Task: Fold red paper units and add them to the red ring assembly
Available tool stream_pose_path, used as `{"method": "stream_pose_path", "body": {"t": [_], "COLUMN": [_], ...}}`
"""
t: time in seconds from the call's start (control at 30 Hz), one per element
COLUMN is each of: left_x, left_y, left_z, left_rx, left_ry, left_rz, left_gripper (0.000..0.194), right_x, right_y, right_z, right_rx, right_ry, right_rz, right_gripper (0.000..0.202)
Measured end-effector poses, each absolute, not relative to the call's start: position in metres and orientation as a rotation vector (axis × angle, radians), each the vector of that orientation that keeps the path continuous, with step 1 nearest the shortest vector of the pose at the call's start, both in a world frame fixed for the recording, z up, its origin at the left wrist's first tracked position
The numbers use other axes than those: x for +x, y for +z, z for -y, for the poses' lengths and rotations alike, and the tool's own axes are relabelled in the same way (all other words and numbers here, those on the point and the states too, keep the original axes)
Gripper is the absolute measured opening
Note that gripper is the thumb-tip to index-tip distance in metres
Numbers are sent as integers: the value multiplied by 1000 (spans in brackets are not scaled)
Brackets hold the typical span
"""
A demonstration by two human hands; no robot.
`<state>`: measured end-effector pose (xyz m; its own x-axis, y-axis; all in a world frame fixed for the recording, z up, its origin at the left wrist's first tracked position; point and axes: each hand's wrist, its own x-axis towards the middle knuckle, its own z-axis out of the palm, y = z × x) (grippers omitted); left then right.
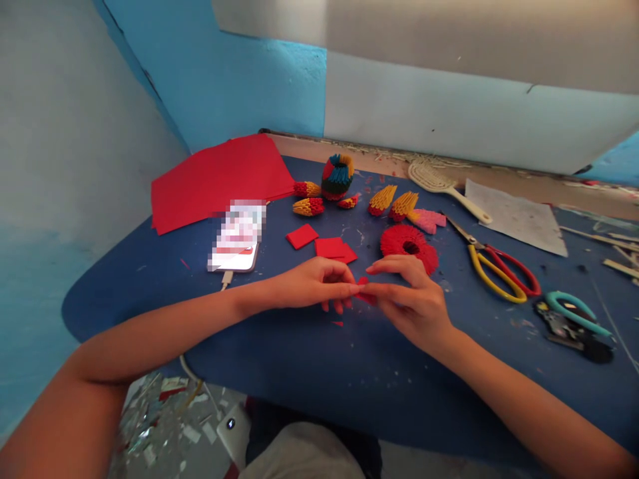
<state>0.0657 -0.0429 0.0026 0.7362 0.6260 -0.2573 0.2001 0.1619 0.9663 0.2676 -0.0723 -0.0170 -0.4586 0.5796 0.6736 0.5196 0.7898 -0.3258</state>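
Both hands meet over the blue table [309,359] and pinch one small folded piece of red paper [363,282]. My left hand [312,283] grips its left side with thumb and fingertips. My right hand [412,296] holds its right side. Just beyond the hands lie small red paper squares [329,247] and a red ring built of folded paper units [409,243]. A tiny red scrap [338,323] lies on the table below my left hand.
Red paper sheets [219,176] lie at the back left, a phone [237,236] on a cable beside them. A multicoloured paper ball [337,176] and small yellow-red paper pieces [394,203] sit behind. Scissors [499,266], a comb [444,186] and teal-handled scissors [574,316] lie right.
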Motion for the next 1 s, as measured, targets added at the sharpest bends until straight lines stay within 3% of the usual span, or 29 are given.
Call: {"method": "stream_pose_path", "body": {"t": [0.33, 0.67, 0.83, 1.0], "left_x": [69, 66, 66, 64], "left_y": [-2, 0, 1, 3], "left_z": [43, 47, 50, 50], "left_rx": [1270, 1475, 1830, 1969], "left_ry": [393, 531, 524, 513], "left_rz": [-788, -867, -809, -769], "left_gripper": [10, 12, 13, 19], "right_x": [270, 259, 256, 255], "right_y": [-21, -18, -17, -13], "right_z": [72, 76, 79, 81], "right_rx": [-912, -1130, -1113, -1131], "right_ry": [45, 947, 1099, 1045], "right_rz": [2129, 1733, 1809, 1846], "right_gripper": [26, 25, 9, 9]}}
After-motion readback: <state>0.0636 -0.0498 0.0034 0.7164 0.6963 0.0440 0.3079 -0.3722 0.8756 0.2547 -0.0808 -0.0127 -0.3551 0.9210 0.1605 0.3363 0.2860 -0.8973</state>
